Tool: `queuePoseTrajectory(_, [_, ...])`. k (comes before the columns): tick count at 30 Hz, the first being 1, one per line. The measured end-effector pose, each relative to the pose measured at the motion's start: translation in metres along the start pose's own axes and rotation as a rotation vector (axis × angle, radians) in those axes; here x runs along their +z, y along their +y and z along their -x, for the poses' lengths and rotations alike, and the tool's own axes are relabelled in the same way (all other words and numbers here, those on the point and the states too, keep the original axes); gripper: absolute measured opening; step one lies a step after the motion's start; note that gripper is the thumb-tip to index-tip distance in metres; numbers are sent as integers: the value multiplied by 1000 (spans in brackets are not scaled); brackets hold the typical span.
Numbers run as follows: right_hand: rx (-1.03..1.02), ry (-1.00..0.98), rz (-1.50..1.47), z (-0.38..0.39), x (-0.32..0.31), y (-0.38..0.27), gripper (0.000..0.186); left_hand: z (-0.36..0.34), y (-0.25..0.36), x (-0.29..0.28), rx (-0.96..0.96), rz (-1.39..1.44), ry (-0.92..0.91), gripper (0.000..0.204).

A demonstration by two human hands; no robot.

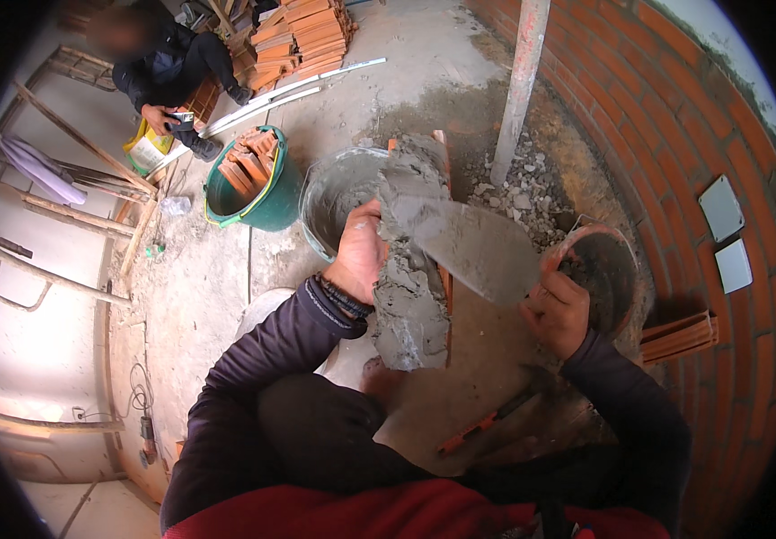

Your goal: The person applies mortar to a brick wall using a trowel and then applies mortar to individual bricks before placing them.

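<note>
My left hand [359,251] grips a long orange brick [448,305] by its left side. Wet grey mortar [410,314] coats its upper face in a rough, uneven layer. In my right hand [558,313] is a trowel, its handle mostly hidden by the fingers. The broad, mortar-smeared trowel blade [482,251] slants across the brick, its tip over the mortar. Just beyond my left hand stands a bucket [316,211] with grey mortar on its inner wall, partly covered by the brick.
A green bucket [284,193] holds broken bricks. Right of my right hand sits a round reddish container [626,251]. A pole [521,90] rises from rubble near the brick wall [675,153]. An orange-and-black tool [487,422] lies below. Another person [168,67] sits at far left.
</note>
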State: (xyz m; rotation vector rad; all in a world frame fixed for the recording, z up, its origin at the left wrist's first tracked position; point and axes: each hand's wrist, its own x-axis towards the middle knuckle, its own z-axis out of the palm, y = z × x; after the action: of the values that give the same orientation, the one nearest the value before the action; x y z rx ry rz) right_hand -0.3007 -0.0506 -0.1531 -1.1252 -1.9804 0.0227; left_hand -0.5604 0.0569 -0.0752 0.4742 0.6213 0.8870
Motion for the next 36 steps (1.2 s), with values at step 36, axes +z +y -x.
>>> queuePoseTrajectory(36, [514,-994,961,98,-118,51,21,-68,-105,190,-369,15,-588,48])
